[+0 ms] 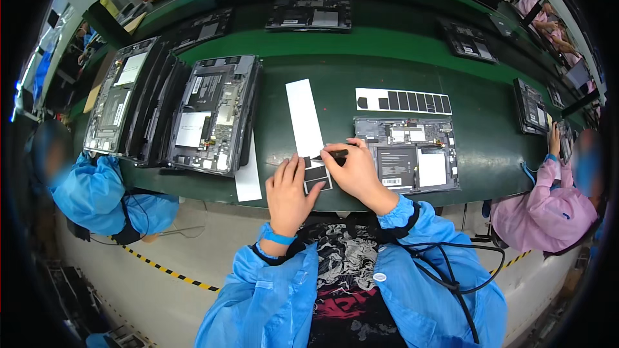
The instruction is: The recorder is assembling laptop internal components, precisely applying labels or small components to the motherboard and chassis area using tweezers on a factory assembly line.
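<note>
A white backing strip (303,116) with black rectangular stickers at its near end lies on the bench before me. My left hand (287,196) is laid flat on that near end, fingers stretched out, thumb touching the stickers. Beside it my right hand (356,171) pinches a slim black pointed tool (338,153), its tip at the stickers. Whether the tool is tweezers I cannot tell. Just right of my right hand lies an opened device chassis (406,130) with a black battery, a silver plate and circuit boards. Behind it is a second white strip (403,100) with a row of black stickers.
Opened device chassis stand stacked on the left (216,113), with another white strip (247,180) partly under them. Several more chassis (309,14) lie on the green line behind. Co-workers sit left in blue (90,187) and right in pink (541,209). A black cable (451,283) hangs by my right sleeve.
</note>
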### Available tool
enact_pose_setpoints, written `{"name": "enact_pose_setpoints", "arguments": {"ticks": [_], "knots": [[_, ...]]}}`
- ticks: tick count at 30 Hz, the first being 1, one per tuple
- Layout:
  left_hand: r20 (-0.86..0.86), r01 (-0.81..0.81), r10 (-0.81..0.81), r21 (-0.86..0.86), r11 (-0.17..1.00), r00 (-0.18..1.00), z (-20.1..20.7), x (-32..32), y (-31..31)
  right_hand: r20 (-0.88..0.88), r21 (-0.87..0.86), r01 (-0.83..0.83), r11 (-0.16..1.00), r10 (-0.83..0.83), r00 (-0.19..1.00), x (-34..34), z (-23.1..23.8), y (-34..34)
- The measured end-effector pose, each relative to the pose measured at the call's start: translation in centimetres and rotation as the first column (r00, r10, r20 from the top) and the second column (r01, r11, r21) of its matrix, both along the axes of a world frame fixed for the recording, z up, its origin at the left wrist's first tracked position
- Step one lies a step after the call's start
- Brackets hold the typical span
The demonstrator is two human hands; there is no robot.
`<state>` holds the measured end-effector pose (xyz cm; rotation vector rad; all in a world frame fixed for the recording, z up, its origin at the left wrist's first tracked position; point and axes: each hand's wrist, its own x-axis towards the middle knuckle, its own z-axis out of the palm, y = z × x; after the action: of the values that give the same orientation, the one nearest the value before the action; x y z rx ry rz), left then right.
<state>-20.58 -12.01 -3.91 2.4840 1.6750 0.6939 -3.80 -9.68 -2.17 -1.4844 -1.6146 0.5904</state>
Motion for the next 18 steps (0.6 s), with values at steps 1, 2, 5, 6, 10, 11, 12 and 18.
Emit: {"name": "enact_pose_setpoints", "arguments": {"ticks": [1,2,5,6,10,11,12,18], "knots": [[-0.018,-0.002,0.002,0.000,1.000,1.000,-0.01,0.09,-0.10,0.047,-0.061,-0.025,0.998,0.028,0.998,-0.26,-0.37,0.12],[-0.034,-0.003,0.003,-0.001,1.000,0.999,-0.04,0.07,-0.14,0.048,-0.061,-0.025,0.998,0.028,0.998,-0.48,-0.69,0.19],[-0.075,-0.001,0.002,0.017,1.000,0.997,-0.32,-0.06,-0.21,0.072,0.055,0.026,0.998,-0.030,0.997,-0.77,-0.98,0.06],[-0.070,-0.001,0.002,0.013,1.000,0.998,-0.43,-0.07,-0.27,0.055,0.045,0.004,0.999,-0.007,0.998,-0.78,-0.76,0.09],[-0.076,0.001,0.000,0.016,1.000,0.997,-0.59,-0.18,-0.04,-0.103,-0.049,0.001,0.999,-0.006,0.995,-0.63,-0.69,0.29],[-0.085,-0.001,0.003,0.017,1.000,0.996,-0.63,-0.18,-0.04,-0.100,-0.048,0.000,0.999,-0.005,0.995,-0.68,-0.76,0.27],[-0.082,-0.003,0.005,0.018,1.000,0.997,-0.69,-0.16,0.00,-0.050,-0.002,0.026,1.000,-0.026,0.998,-0.76,-0.84,0.19],[-0.076,0.007,-0.002,0.067,0.998,0.997,-0.95,-0.41,0.07,0.060,-0.017,0.001,1.000,0.000,0.998,-1.03,-0.30,0.14]]}}
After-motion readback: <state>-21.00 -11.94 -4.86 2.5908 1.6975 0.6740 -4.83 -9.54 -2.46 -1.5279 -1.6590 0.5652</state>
